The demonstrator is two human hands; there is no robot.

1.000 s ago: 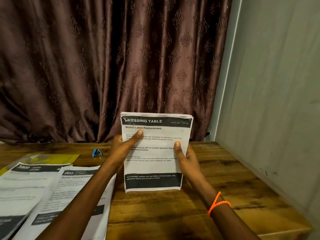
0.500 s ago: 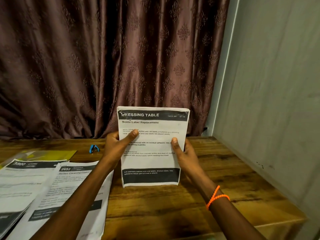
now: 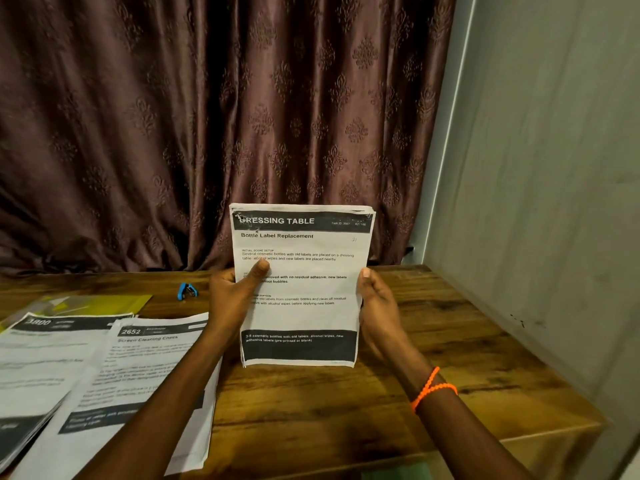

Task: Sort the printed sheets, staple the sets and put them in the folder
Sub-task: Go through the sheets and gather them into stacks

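Observation:
A set of printed sheets headed "DRESSING TABLE" (image 3: 304,265) stands upright with its bottom edge on the wooden table (image 3: 433,358). My left hand (image 3: 232,299) grips its left edge, thumb across the front. My right hand (image 3: 377,306) grips the right edge, thumb at the paper's side. Two more piles of printed sheets lie flat at the left: one headed "2652" (image 3: 145,372) and one headed "3800" (image 3: 45,358). A small blue stapler (image 3: 187,291) lies on the table behind them. A yellow folder (image 3: 100,303) lies partly under the left piles.
A brown patterned curtain (image 3: 225,133) hangs behind the table. A grey wall (image 3: 540,202) runs along the table's right side. Bare wood shows in front of and to the right of the held sheets.
The held set stays upright between both hands. My right thumb has slid from the front of the page out to its right edge. The view has dipped slightly.

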